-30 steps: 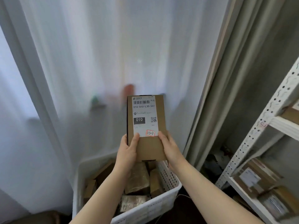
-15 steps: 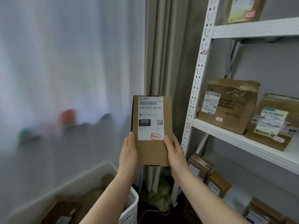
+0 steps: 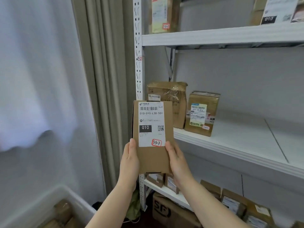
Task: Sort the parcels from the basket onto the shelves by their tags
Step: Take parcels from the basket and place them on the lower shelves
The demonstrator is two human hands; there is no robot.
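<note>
I hold a flat brown cardboard parcel (image 3: 153, 155) upright in front of the white shelf unit. Its white shipping label carries a red-bordered tag (image 3: 156, 143) that reads 3-3-7. My left hand (image 3: 129, 160) grips its lower left edge and my right hand (image 3: 176, 160) grips its lower right edge. The white basket (image 3: 54, 197), with brown parcels inside, shows at the bottom left corner.
The middle shelf (image 3: 230, 145) holds two brown parcels (image 3: 202, 113) at its left end, with bare board to their right. More parcels stand on the upper shelf (image 3: 213, 36) and on the lower shelf (image 3: 166, 190). A perforated white post (image 3: 139, 71) and beige curtain (image 3: 105, 79) stand left.
My view has swung right from the basket and curtain to the shelf unit. Both hands have kept the same grip on the parcel, which now stands before the middle shelf.
</note>
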